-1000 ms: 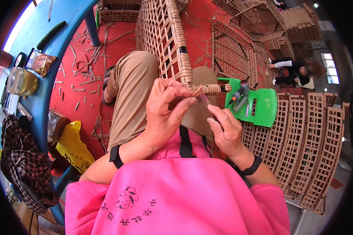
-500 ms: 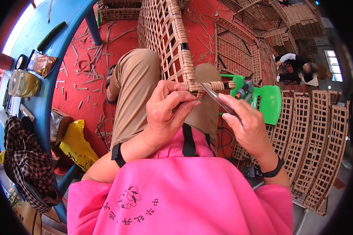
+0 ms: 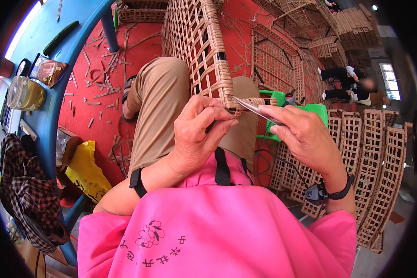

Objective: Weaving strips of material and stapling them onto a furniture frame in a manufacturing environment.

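Observation:
A woven wicker basket panel stands over my lap, its corner between my hands. My left hand is closed at that corner, thumb and forefinger pinching the end of a brown wicker strip. In my right hand is a slim, pointed metal blade, gripped between thumb and fingers. Its tip touches the wrapped rim at the corner, just above my left fingertips. Part of the bottom rim lies behind the blade and my right hand.
A blue table at left bears a cucumber, a plastic jar and a checked cloth. Cut strips litter the red floor. A green stool and stacked wicker panels stand right; another person sits beyond.
My right hand has turned and its wrist has swung outward to the right, laying the blade flatter against the corner. My left hand keeps its pinch. The distant person has shifted posture.

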Demonstrator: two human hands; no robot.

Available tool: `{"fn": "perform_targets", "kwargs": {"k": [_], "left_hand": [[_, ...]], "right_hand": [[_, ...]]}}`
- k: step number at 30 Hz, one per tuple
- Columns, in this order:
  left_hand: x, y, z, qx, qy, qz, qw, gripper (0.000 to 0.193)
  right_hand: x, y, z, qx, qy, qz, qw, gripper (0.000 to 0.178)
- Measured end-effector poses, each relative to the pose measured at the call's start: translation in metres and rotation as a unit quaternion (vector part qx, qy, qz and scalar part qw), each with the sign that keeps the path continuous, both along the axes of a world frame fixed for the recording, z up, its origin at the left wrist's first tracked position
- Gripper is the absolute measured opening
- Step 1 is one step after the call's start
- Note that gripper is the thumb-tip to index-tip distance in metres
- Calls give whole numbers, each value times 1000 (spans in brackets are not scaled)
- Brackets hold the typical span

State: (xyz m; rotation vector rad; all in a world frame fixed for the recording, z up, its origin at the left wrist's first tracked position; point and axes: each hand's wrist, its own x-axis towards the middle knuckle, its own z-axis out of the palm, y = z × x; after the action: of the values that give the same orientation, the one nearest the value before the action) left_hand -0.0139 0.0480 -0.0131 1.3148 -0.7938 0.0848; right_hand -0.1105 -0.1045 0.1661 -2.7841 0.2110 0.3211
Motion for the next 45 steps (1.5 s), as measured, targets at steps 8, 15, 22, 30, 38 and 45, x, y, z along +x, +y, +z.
{"fn": "perform_targets", "kwargs": {"k": [8, 15, 22, 30, 38, 45], "left_hand": [[0, 0, 3, -1, 25, -3, 1000, 18], [-3, 2, 2, 3, 64, -18, 998, 20], [-2, 1, 3, 0, 26, 0, 1000, 15], [-1, 0, 1, -3, 28, -5, 1000, 16], [-1, 6, 1, 7, 70, -21, 997, 14], [4, 0, -2, -3, 24, -19, 1000, 17]], "right_hand": [[4, -2, 3, -7, 27, 13, 1000, 44], [4, 4, 0, 95, 20, -43, 994, 37], [4, 16, 6, 116, 97, -133, 979, 41], [36, 24, 34, -99, 175, 10, 980, 37], [0, 32, -18, -97, 9, 15, 995, 41], [-4, 31, -5, -40, 23, -53, 998, 44]]}}
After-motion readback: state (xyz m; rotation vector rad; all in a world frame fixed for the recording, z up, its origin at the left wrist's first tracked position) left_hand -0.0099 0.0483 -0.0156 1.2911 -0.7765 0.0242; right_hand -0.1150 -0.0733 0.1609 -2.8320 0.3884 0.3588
